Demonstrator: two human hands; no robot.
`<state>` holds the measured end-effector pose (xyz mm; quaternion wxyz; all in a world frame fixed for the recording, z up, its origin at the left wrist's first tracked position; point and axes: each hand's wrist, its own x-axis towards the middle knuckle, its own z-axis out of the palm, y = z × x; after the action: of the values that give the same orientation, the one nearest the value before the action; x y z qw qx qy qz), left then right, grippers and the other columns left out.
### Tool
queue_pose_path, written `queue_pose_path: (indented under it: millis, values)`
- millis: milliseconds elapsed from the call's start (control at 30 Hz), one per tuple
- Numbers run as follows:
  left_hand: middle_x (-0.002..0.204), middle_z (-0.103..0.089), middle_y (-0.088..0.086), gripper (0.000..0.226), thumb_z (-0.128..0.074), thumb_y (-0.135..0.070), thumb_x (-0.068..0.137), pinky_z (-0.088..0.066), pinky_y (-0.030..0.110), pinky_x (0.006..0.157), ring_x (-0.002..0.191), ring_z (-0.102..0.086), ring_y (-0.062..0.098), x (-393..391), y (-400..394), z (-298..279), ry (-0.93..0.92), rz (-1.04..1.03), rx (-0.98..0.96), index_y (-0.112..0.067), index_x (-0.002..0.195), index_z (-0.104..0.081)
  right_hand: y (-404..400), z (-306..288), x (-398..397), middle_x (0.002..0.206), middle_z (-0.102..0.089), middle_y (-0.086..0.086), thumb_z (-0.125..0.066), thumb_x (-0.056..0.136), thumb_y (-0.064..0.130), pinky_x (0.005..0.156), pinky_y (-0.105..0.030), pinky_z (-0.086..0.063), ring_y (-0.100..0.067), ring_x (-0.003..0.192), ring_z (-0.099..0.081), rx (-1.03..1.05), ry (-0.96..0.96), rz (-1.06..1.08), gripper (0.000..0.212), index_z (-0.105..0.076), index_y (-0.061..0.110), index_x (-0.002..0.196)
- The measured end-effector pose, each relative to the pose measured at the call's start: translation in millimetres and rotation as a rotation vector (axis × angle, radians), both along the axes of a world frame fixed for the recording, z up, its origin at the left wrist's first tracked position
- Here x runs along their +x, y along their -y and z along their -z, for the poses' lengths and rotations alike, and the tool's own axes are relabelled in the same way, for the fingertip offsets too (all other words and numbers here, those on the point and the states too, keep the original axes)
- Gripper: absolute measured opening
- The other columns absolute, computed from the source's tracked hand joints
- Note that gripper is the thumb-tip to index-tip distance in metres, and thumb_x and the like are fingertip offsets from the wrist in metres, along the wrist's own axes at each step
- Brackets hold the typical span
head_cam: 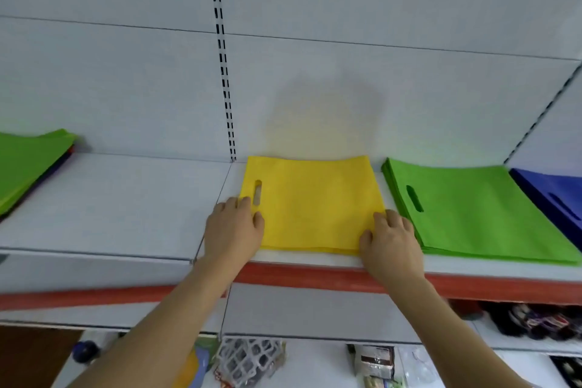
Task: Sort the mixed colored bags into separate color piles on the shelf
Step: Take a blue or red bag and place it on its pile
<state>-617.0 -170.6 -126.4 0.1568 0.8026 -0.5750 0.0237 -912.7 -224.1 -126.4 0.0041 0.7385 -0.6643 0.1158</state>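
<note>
A pile of yellow bags (311,201) lies flat in the middle of the white shelf (126,205), its handle slot at the left. My left hand (234,227) rests on the pile's front left corner, fingers fairly straight. My right hand (390,239) presses on the front right corner, thumb on top. To the right lies a green pile (478,214), and beyond it a blue pile (557,195) cut off by the frame edge. At the far left sits a mixed stack (28,164) with a green bag on top and darker and red edges beneath.
The shelf has a red front edge strip (315,277) and a slotted upright (223,72) on the back wall. Bare shelf surface lies between the mixed stack and the yellow pile. Lower shelves hold packaged goods (248,359) and dark items (535,321).
</note>
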Motion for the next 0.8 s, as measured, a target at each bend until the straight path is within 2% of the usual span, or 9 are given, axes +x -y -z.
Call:
queue_pose_path:
  millis: [133, 233, 467, 633, 800]
  values:
    - [0.114, -0.068, 0.011, 0.046, -0.051, -0.05, 0.1, -0.052, 0.044, 0.086, 0.104, -0.061, 0.037, -8, -5, 1, -0.034, -0.023, -0.017, -0.011, 0.122, -0.065, 3, -4, 0, 0.148, -0.05, -0.018, -0.046, 0.101, 0.047, 0.102, -0.047, -0.049, -0.04, 0.131, -0.046, 0.034, -0.01, 0.005, 0.047, -0.065, 0.008, 0.119]
    - [0.113, -0.068, 0.009, 0.045, -0.049, -0.049, 0.1, -0.052, 0.043, 0.086, 0.105, -0.06, 0.034, -5, -4, 1, -0.009, -0.022, 0.014, -0.012, 0.122, -0.064, -1, -5, 2, 0.146, -0.049, -0.016, -0.04, 0.1, 0.058, 0.105, -0.048, -0.048, -0.038, 0.134, -0.045, 0.062, -0.014, 0.009, 0.058, -0.064, 0.011, 0.123]
    - [0.116, -0.069, 0.006, 0.042, -0.047, -0.048, 0.101, -0.051, 0.042, 0.084, 0.109, -0.057, 0.032, -7, -5, 2, -0.022, -0.029, 0.029, -0.015, 0.122, -0.062, -3, -9, 3, 0.16, -0.036, -0.021, -0.032, 0.103, 0.062, 0.118, -0.049, -0.038, -0.039, 0.147, -0.033, 0.135, -0.012, -0.013, 0.068, -0.051, 0.011, 0.144]
    - [0.146, -0.056, 0.011, 0.059, -0.052, -0.05, 0.102, -0.051, 0.048, 0.099, 0.129, -0.053, 0.036, -10, -12, -3, -0.089, -0.048, -0.036, -0.011, 0.147, -0.05, -8, -13, 3, 0.171, -0.021, -0.019, -0.032, 0.107, 0.054, 0.124, -0.049, -0.03, -0.037, 0.158, -0.018, 0.013, -0.035, -0.053, 0.064, -0.043, 0.013, 0.155]
    - [0.158, -0.045, 0.02, 0.06, -0.053, -0.046, 0.102, -0.036, 0.052, 0.119, 0.146, -0.04, 0.038, 0, -34, -10, 0.023, -0.088, -0.116, -0.01, 0.149, -0.05, -15, -19, 25, 0.172, -0.022, -0.018, -0.032, 0.106, 0.058, 0.127, -0.051, -0.022, -0.036, 0.16, -0.013, -0.079, -0.042, -0.163, 0.068, -0.041, 0.014, 0.159]
